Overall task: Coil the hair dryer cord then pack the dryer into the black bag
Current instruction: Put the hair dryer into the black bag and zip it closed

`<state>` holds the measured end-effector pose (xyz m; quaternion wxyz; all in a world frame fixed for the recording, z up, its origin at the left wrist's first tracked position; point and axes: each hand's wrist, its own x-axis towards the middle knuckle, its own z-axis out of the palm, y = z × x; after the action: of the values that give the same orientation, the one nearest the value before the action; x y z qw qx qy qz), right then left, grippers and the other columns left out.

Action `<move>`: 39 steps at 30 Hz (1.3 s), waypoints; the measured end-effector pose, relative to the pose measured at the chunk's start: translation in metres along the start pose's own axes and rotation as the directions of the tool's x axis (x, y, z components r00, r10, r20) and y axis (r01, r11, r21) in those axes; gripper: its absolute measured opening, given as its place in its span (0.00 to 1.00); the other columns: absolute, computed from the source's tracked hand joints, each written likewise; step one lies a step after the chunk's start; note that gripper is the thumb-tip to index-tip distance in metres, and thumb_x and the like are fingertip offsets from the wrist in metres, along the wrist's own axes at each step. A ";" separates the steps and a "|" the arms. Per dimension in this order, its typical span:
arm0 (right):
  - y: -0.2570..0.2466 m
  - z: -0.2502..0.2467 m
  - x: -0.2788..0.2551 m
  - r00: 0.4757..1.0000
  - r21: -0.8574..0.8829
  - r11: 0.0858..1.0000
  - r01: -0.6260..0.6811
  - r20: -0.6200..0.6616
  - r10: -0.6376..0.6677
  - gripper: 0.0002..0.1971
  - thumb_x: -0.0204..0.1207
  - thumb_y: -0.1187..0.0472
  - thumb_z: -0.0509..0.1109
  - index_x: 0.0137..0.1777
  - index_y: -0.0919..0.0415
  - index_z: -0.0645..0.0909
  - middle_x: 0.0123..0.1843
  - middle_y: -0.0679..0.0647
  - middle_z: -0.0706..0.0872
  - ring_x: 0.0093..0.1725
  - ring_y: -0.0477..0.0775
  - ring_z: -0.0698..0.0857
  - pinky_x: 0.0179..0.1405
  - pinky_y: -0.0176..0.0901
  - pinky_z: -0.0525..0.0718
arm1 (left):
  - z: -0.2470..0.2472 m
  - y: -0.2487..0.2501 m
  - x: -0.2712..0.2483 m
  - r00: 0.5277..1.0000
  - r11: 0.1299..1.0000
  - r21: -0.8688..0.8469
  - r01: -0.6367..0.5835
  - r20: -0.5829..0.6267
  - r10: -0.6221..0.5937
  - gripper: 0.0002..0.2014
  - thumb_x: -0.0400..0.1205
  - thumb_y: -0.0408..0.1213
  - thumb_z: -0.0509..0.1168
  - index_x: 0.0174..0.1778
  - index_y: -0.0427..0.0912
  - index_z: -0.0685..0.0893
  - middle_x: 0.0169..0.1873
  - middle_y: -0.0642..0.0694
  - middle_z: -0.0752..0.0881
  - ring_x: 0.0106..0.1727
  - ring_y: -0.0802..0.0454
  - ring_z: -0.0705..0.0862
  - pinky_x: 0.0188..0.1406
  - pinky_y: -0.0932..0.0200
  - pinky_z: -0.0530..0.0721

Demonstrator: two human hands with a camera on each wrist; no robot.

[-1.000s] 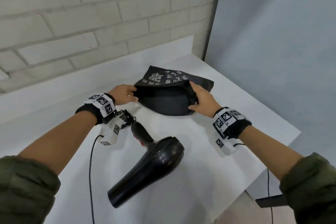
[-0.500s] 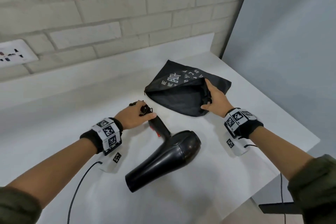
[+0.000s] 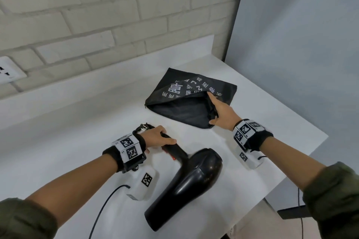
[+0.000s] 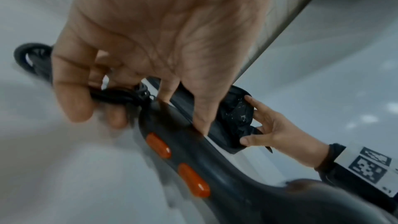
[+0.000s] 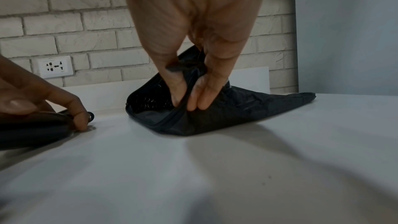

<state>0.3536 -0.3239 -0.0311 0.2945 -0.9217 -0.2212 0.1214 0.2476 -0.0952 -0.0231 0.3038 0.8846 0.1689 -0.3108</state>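
Note:
The black hair dryer (image 3: 186, 184) lies on the white table (image 3: 77, 151), nozzle toward me. My left hand (image 3: 158, 137) grips the end of its handle (image 4: 172, 134), which carries two orange switches, together with the coiled cord (image 3: 142, 127) bundled there. The black bag (image 3: 184, 101) with white lettering lies beyond, with its mouth gaping toward the left. My right hand (image 3: 213, 111) pinches the edge of the bag's opening (image 5: 185, 94) between thumb and fingers and lifts it. The inside of the bag is dark.
A white brick wall (image 3: 116, 15) runs along the back, with a power socket (image 5: 53, 66) at left. A grey panel (image 3: 301, 44) closes the right side. The table's edge (image 3: 303, 153) falls away at right. A thin black cable (image 3: 101, 213) trails from my left wrist device.
My left hand left the bag's left edge, came back to the dryer and took hold of its handle end and cord. My right hand kept its hold on the bag's opening.

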 end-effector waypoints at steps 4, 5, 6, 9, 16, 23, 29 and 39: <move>0.000 -0.003 -0.005 1.000 -0.013 1.000 -0.005 0.010 0.005 0.52 0.67 0.71 0.74 0.82 0.54 0.41 0.80 0.58 0.65 0.66 0.65 0.78 0.65 0.45 0.73 | 0.013 0.011 0.001 0.996 0.998 -0.061 0.005 -0.083 -0.010 0.27 0.73 0.56 0.67 0.63 0.46 0.72 0.56 0.46 0.78 0.52 0.48 0.77 0.36 0.59 0.76; 0.000 -0.003 -0.006 1.000 -0.013 1.000 -0.004 0.009 0.004 0.52 0.67 0.72 0.74 0.82 0.54 0.41 0.80 0.58 0.65 0.66 0.65 0.78 0.65 0.46 0.73 | 0.016 0.013 0.002 0.994 0.996 -0.091 0.002 -0.110 -0.013 0.26 0.71 0.55 0.69 0.61 0.45 0.73 0.54 0.46 0.79 0.50 0.49 0.77 0.34 0.60 0.74; 0.000 -0.005 -0.008 1.000 -0.014 1.000 -0.004 0.008 0.004 0.52 0.67 0.72 0.73 0.82 0.54 0.41 0.80 0.58 0.65 0.65 0.65 0.78 0.64 0.45 0.73 | 0.019 0.015 0.003 0.990 0.991 -0.134 0.001 -0.136 -0.019 0.25 0.70 0.53 0.70 0.58 0.45 0.75 0.51 0.46 0.80 0.48 0.49 0.77 0.32 0.61 0.73; 0.001 -0.008 -0.013 1.000 -0.023 1.000 -0.003 0.008 0.003 0.52 0.67 0.71 0.73 0.82 0.53 0.41 0.80 0.57 0.65 0.53 0.60 0.79 0.59 0.41 0.73 | 0.027 0.019 0.005 0.985 0.967 -0.254 -0.010 -0.172 -0.035 0.19 0.67 0.47 0.73 0.49 0.46 0.75 0.45 0.46 0.81 0.44 0.49 0.79 0.26 0.62 0.69; 0.010 -0.012 -0.027 1.000 -0.077 0.997 0.018 0.015 -0.016 0.50 0.68 0.71 0.71 0.82 0.52 0.41 0.75 0.59 0.71 0.61 0.63 0.79 0.53 0.32 0.67 | 0.043 0.049 -0.001 0.960 0.954 -0.189 -0.232 -0.206 0.192 0.20 0.65 0.42 0.74 0.50 0.49 0.75 0.41 0.49 0.81 0.41 0.50 0.81 0.43 0.58 0.82; 0.014 -0.018 -0.043 0.996 -0.116 0.991 0.059 0.079 -0.050 0.49 0.70 0.70 0.69 0.81 0.50 0.40 0.73 0.60 0.74 0.63 0.61 0.79 0.55 0.33 0.70 | 0.036 0.093 0.017 0.943 0.938 0.136 -0.320 -0.049 0.329 0.22 0.67 0.46 0.72 0.55 0.53 0.73 0.50 0.46 0.82 0.49 0.47 0.82 0.50 0.56 0.80; 0.024 -0.019 -0.049 0.995 -0.103 0.994 0.032 0.102 -0.022 0.51 0.69 0.69 0.69 0.81 0.44 0.38 0.51 0.54 0.77 0.40 0.57 0.78 0.47 0.38 0.74 | -0.007 0.089 0.049 0.951 0.959 0.148 -0.243 -0.161 0.266 0.29 0.74 0.43 0.70 0.71 0.41 0.72 0.69 0.42 0.77 0.69 0.44 0.76 0.69 0.57 0.71; 0.035 -0.014 -0.040 0.998 0.050 0.999 -0.012 0.058 0.009 0.48 0.69 0.72 0.68 0.81 0.46 0.44 0.34 0.48 0.74 0.30 0.45 0.73 0.44 0.38 0.72 | -0.033 0.009 -0.006 0.924 0.924 -0.006 -0.382 -0.021 0.382 0.34 0.74 0.60 0.63 0.75 0.52 0.67 0.72 0.48 0.74 0.73 0.54 0.72 0.72 0.60 0.67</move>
<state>0.3353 -0.3753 -0.0366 0.3105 -0.9113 -0.2217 0.1551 0.2625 -0.0812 0.0054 0.3613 0.9020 -0.0022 -0.2365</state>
